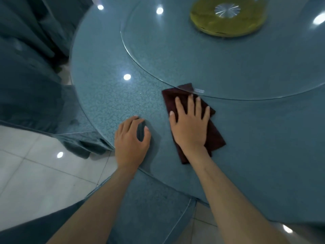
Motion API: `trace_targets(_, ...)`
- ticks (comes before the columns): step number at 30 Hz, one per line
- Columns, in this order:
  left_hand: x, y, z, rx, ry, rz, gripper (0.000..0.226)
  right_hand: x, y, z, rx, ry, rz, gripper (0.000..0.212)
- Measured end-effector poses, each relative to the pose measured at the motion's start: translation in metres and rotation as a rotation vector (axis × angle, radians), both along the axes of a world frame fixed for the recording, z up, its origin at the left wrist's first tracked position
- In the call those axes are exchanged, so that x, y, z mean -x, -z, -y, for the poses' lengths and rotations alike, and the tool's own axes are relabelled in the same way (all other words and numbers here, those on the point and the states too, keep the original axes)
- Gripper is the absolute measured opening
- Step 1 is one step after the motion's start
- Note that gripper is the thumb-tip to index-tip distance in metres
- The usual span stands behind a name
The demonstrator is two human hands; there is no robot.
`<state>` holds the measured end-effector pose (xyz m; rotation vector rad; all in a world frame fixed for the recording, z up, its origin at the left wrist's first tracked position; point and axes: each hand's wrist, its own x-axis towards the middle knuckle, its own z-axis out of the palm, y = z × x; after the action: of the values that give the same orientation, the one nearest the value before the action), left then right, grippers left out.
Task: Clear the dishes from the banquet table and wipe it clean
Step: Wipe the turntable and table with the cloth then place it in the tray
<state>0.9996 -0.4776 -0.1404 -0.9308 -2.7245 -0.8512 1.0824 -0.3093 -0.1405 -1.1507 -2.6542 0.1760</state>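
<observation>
Right grip is pressing a dark red cloth onto the blue tabletop.
Its fingers are lying straight and spread; the cloth's far corner is sitting under the rim of the glass turntable. Left grip is resting nearby, loosely curled, holding nothing.

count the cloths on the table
1: the dark red cloth lies flat under the right hand, its far corner beneath the rim of the glass turntable. More may lie out of view.
</observation>
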Motion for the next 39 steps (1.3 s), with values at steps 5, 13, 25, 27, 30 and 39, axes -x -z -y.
trace_targets(5,0.003,-0.001,0.002,0.024,0.016,0.02,0.035,0.02,0.0,0.025,0.001,-0.235,-0.007,0.055)
trace_targets(13,0.0,-0.007,0.0,0.022,0.016,0.033,0.041,-0.084,-0.003,-0.003,-0.016,-0.035,0.027,0.055)
trace_targets(25,0.0,-0.006,0.005,0.015,0.082,0.075,0.034,-0.186,-0.01,0.068,-0.01,0.418,0.095,0.06)
trace_targets(27,0.005,-0.011,0.011,-0.011,0.135,0.126,0.035,-0.171,-0.01,0.087,0.003,0.482,0.099,0.061)
trace_targets(30,0.033,-0.021,0.027,-0.094,0.228,0.159,0.031,-0.141,-0.011,0.109,0.01,0.509,0.096,0.062)
trace_targets(39,0.201,-0.011,0.04,-0.016,0.257,0.056,0.035,-0.021,-0.004,0.161,-0.062,0.297,0.082,0.056)
